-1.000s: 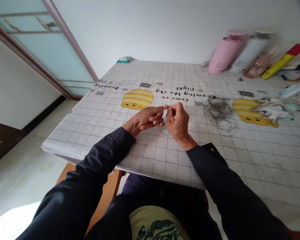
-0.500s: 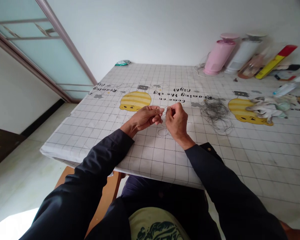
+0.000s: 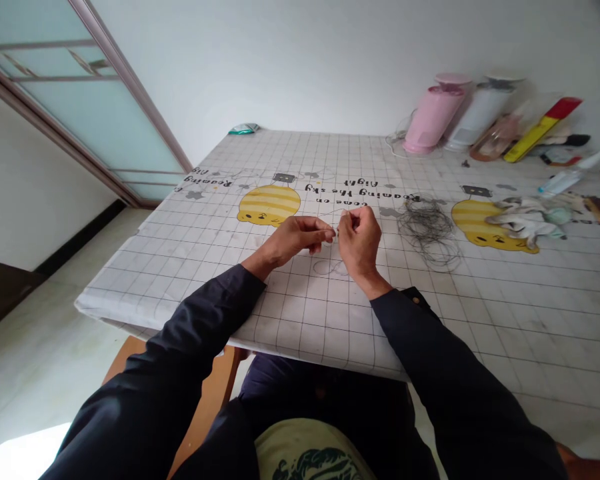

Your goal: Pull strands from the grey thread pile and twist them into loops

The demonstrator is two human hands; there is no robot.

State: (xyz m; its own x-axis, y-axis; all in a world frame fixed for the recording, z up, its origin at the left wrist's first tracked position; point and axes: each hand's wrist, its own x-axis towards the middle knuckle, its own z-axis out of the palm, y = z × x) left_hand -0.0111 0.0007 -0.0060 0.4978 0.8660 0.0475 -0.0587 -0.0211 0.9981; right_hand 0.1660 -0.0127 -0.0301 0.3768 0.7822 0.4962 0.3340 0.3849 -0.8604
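Observation:
Over the checked tablecloth point(image 3: 280, 300), my left hand point(image 3: 303, 241) is closed in a pinch, thumb against forefinger. Its fingertips almost meet those of my right hand point(image 3: 360, 240), which is also pinching, with the other fingers curled in. Between and around them runs a thin dark strand point(image 3: 323, 268), thread or fine wire, forming loose loops below the fingertips. Its ends are too fine to make out. Right of my right hand lies a loose tangle of the same kind of thin dark strand point(image 3: 429, 233).
A crumpled cloth point(image 3: 523, 217) lies to the right. Along the wall stand a pink cylinder point(image 3: 434, 119), a white cylinder point(image 3: 480, 117), and a yellow and red box point(image 3: 543, 130). A clear bottle point(image 3: 573, 175) is nearby. A green packet point(image 3: 244, 128) sits at the back left corner.
My left hand has moved slightly right and its thumb and forefinger have come together at the right fingertips. My right hand has shifted a little. The camera view has tilted slightly.

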